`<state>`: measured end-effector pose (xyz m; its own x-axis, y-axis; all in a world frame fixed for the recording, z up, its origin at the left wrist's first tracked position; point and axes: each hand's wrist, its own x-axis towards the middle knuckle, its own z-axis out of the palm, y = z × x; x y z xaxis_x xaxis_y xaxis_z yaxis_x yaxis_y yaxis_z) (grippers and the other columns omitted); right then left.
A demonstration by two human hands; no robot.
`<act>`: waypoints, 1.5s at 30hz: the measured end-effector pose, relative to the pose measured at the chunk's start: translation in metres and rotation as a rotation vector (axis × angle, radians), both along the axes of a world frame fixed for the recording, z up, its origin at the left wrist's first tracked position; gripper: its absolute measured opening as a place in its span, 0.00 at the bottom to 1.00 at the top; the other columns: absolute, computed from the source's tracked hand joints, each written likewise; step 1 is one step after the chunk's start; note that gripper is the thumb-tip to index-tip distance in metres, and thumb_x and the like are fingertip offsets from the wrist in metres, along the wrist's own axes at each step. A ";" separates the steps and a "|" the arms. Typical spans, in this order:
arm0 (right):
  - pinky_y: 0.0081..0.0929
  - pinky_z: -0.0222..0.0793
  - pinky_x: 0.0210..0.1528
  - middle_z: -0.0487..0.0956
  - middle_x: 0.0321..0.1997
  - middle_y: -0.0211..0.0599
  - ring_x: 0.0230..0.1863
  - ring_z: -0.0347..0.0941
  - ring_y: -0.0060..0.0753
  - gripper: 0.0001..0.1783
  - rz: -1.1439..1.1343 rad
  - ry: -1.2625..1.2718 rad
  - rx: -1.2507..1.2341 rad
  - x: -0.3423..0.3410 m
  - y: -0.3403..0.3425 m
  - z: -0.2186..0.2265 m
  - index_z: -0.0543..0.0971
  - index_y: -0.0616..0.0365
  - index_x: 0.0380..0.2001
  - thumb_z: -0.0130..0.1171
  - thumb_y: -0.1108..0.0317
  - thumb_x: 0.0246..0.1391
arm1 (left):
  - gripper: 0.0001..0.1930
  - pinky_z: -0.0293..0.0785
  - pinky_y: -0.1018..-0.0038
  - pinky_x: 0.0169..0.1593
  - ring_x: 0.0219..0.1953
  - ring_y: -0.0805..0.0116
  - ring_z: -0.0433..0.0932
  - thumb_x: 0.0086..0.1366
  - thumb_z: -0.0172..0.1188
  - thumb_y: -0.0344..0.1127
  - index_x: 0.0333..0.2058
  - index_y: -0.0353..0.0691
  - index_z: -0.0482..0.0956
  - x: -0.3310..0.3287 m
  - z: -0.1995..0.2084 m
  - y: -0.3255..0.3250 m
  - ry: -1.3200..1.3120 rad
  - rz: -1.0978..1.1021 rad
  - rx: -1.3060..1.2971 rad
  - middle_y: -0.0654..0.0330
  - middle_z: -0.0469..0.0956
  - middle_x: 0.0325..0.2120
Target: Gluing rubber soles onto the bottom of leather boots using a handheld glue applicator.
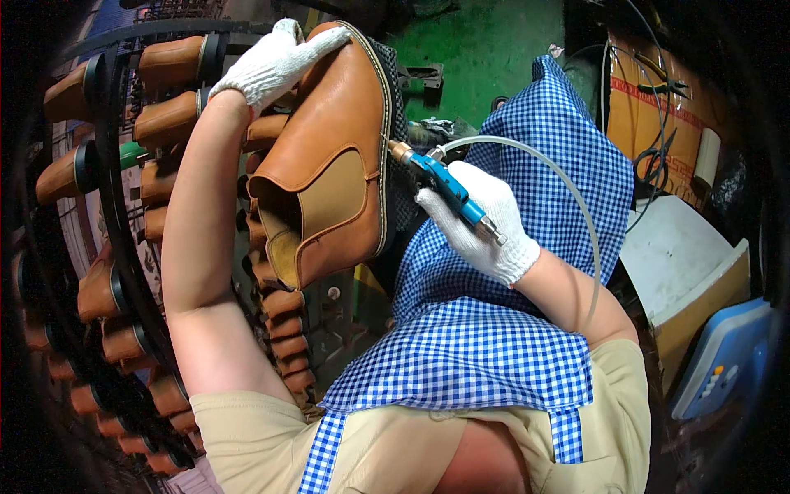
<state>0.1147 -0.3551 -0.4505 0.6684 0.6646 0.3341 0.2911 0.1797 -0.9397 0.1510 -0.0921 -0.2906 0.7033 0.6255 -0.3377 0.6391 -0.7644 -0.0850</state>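
A tan leather ankle boot (336,123) with an elastic side panel lies tilted on its side, its collar toward me and its sole edge to the right. At the toe end my left hand (276,66), in a white knit glove, is closed on the boot. My gloved right hand (494,218) is wrapped round a blue nozzle tool (444,188) with a brass tip. That tip sits at the stitched edge between upper and sole; whether it touches cannot be told. A clear hose (568,174) curves from the tool over my right forearm.
Racks (115,156) with several tan boots stand on the left. A blue checked apron (461,354) covers my lap. To the right are pliers (665,82), black scissors (657,160), an open cardboard box (699,284) and a blue-and-white device (724,362). Green floor (502,49) shows ahead.
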 end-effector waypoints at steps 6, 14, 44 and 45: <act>0.34 0.69 0.23 0.73 0.23 0.40 0.22 0.73 0.45 0.14 0.045 -0.072 -0.042 -0.011 -0.011 -0.003 0.74 0.54 0.26 0.66 0.58 0.54 | 0.36 0.71 0.74 0.34 0.30 0.73 0.70 0.61 0.55 0.70 0.37 0.34 0.71 -0.004 -0.007 0.007 -0.078 -0.019 -0.020 0.59 0.70 0.25; 0.32 0.74 0.29 0.75 0.27 0.39 0.26 0.76 0.42 0.08 0.069 -0.099 0.000 -0.009 -0.027 0.008 0.76 0.57 0.27 0.67 0.69 0.49 | 0.33 0.71 0.74 0.35 0.30 0.74 0.70 0.62 0.57 0.66 0.40 0.35 0.72 -0.019 -0.001 0.019 -0.075 -0.063 0.014 0.60 0.71 0.27; 0.28 0.81 0.44 0.74 0.59 0.44 0.51 0.77 0.36 0.19 0.289 0.501 -0.083 -0.006 0.001 0.037 0.63 0.62 0.59 0.47 0.70 0.68 | 0.07 0.74 0.71 0.39 0.34 0.62 0.79 0.67 0.57 0.28 0.39 0.28 0.77 -0.242 -0.049 -0.141 -1.044 0.358 -0.523 0.50 0.79 0.31; 0.32 0.81 0.46 0.73 0.59 0.45 0.52 0.77 0.39 0.19 0.313 0.462 -0.120 -0.007 0.002 0.034 0.63 0.61 0.60 0.46 0.70 0.68 | 0.07 0.74 0.70 0.39 0.33 0.56 0.79 0.66 0.57 0.28 0.38 0.28 0.77 -0.241 -0.049 -0.144 -1.052 0.328 -0.474 0.48 0.79 0.30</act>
